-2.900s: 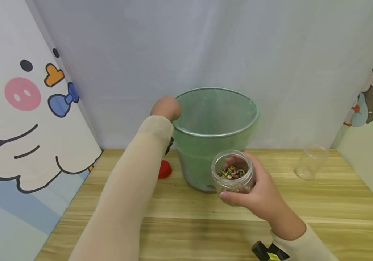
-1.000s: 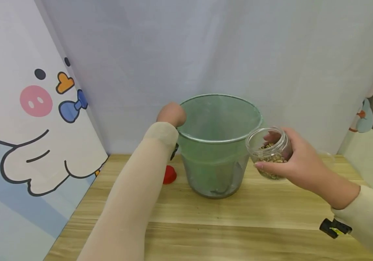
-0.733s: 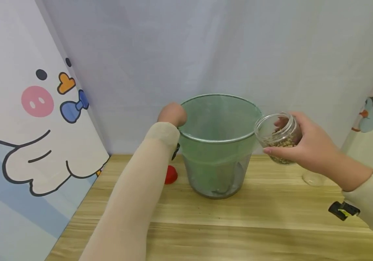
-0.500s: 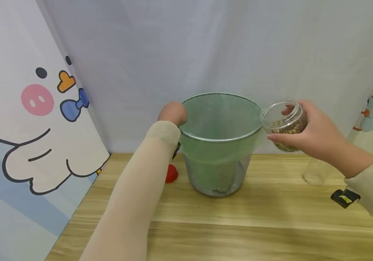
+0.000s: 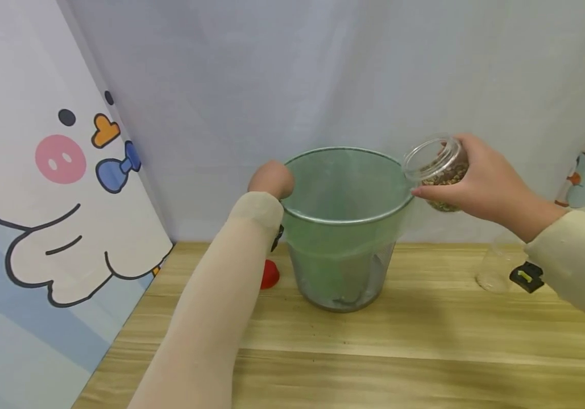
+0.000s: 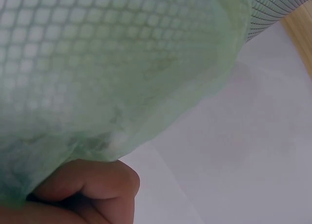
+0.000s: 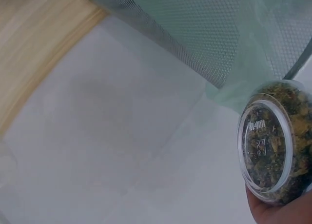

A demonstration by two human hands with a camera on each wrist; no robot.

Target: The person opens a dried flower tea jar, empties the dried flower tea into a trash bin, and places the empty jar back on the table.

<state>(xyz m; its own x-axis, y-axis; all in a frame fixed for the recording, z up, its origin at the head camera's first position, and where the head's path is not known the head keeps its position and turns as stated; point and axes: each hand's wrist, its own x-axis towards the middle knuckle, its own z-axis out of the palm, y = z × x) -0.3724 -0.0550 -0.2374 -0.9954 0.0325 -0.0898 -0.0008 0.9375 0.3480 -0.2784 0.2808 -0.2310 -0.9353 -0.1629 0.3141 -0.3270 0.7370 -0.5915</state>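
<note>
A mesh wastebasket (image 5: 374, 272) stands on the table, lined with a thin green bin liner (image 5: 333, 244) folded over its rim. At the left of that rim is my left hand (image 5: 272, 179); in the left wrist view its curled fingers (image 6: 97, 182) grip the liner's edge. My right hand (image 5: 481, 184) holds a clear open jar (image 5: 432, 165) at the right rim, mouth tilted toward the wastebasket. Dried, greenish-brown plant bits (image 5: 445, 179) lie in the jar. Its round base (image 7: 265, 146) shows in the right wrist view.
A red lid (image 5: 269, 274) lies on the wooden table (image 5: 343, 369) left of the wastebasket, partly behind the left sleeve. An upright clear container (image 5: 494, 272) stands at the right, partly behind the right wrist's camera. A pale curtain (image 5: 220, 85) hangs behind.
My right hand has carried the jar right and up from in front of the wastebasket to its right rim, tilting it leftward. My left hand stays at the left rim.
</note>
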